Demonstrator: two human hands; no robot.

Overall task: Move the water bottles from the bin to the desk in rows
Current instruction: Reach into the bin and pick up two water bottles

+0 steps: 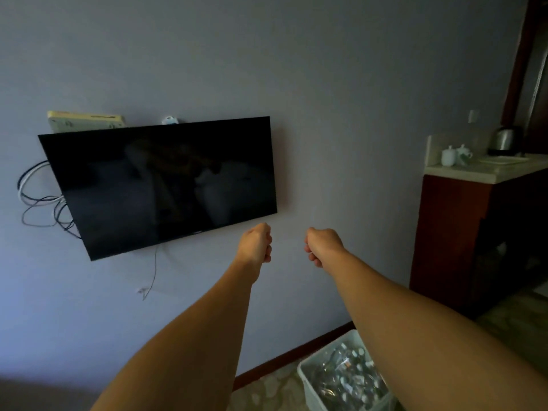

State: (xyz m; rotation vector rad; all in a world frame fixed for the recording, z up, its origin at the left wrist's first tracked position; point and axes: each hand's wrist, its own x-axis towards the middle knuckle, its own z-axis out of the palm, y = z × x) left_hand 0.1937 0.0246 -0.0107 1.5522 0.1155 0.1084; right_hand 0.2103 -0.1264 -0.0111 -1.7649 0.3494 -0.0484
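Bin (308,378): pale, translucent plastic, standing on the patterned floor (267,390) at the lower right, close beside the dark wooden skirting board (296,355). Its right part is hidden behind the right forearm.

Water bottles (344,372): many clear bottles with pale caps, heaped loosely inside the bin, lying at mixed angles; the number cannot be told. All of those in view are in the bin.

Left hand (256,243): raised in front of the wall on an outstretched bare arm, fingers (268,250) curled together into a loose fist, holding nothing. It is well above the bin and to its left, well apart from the bottles.

Right hand (321,246): raised level with the left, near it with a gap between the two; fingers curled inward to a fist, nothing in its grasp. The bin lies far below it, under the forearm; no contact with any bottle.

Television (160,185): flat black screen, switched off, mounted on the pale wall (326,84), appearing tilted in the wide-angle view. The hands sit just below its lower right corner.

Cables (41,203): black and white loops hanging at the left edge of the television; one thin lead dangles beneath it.

Flat yellowish box (86,120): resting on top of the television, left side.

Table (474,170): pale top on a dark red-brown cabinet, far right, well apart from the bin. It carries a metal kettle (504,140) and white ceramic ware (453,155)
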